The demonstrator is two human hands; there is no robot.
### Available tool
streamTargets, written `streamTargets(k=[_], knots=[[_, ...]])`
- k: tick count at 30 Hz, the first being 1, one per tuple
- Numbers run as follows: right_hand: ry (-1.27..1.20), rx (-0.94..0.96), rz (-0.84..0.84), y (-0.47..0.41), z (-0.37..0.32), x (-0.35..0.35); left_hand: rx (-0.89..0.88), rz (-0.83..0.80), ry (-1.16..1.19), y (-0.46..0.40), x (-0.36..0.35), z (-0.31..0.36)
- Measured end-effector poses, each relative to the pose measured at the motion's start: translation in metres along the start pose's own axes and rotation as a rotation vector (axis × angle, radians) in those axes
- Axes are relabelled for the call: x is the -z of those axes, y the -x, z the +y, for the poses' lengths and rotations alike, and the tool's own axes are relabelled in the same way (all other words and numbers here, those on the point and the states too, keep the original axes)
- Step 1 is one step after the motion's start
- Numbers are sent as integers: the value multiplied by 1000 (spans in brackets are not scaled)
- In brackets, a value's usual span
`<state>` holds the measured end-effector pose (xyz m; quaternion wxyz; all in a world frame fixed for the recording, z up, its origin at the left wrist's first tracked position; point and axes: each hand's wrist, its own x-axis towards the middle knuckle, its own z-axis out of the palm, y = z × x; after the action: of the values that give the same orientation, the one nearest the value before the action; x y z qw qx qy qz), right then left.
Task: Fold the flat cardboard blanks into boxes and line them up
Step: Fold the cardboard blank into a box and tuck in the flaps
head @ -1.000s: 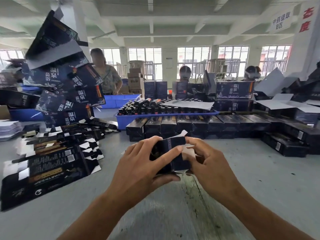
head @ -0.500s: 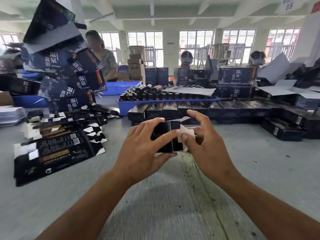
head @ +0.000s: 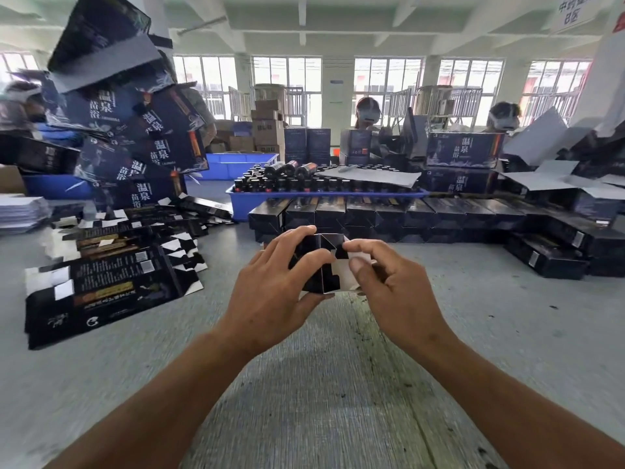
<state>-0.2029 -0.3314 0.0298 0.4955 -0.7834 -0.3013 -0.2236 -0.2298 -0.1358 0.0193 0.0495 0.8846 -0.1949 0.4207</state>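
Hands meet at the middle of the head view, both on one small dark box (head: 321,265) held up just above the grey table (head: 507,333). The left hand (head: 270,292) wraps the box from its left side, fingers curled over the top and thumb under the lower edge. The right hand (head: 395,286) pinches at the near end, where a white flap (head: 345,272) stands partly out; its forefinger and thumb are bent close onto that flap (the other fingers are curled behind, and what they touch is hidden). The box body looks already squared up, so the step in hand is likely tucking the end flaps shut.

Behind the hands, a long row of finished boxes (head: 389,214) lies side by side across the table, stacked at least two high, running off to the right toward more dark boxes (head: 548,258) set at an angle. That row suggests a good share of the work is done. To the left, a spread pile of flat blanks (head: 111,286) lies on the table, with more blanks fanned out behind it, so plenty is left to fold.

Further back stands a blue tray (head: 243,204) full of dark bottles (head: 304,181), and larger printed cartons (head: 148,143) are heaped at the upper left. Other people sit at the far side of the table.

The held box is not yet in the row; closing it and setting it down beside the others remain.
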Motion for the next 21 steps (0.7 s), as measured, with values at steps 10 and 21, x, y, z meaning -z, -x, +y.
streamTargets(k=[10, 21], knots=[[-58, -54, -140, 0, -2, 4, 23, 22, 1, 1, 1, 0], [-19, -48, -89, 1, 0, 3, 1, -5, -28, 2, -4, -4]])
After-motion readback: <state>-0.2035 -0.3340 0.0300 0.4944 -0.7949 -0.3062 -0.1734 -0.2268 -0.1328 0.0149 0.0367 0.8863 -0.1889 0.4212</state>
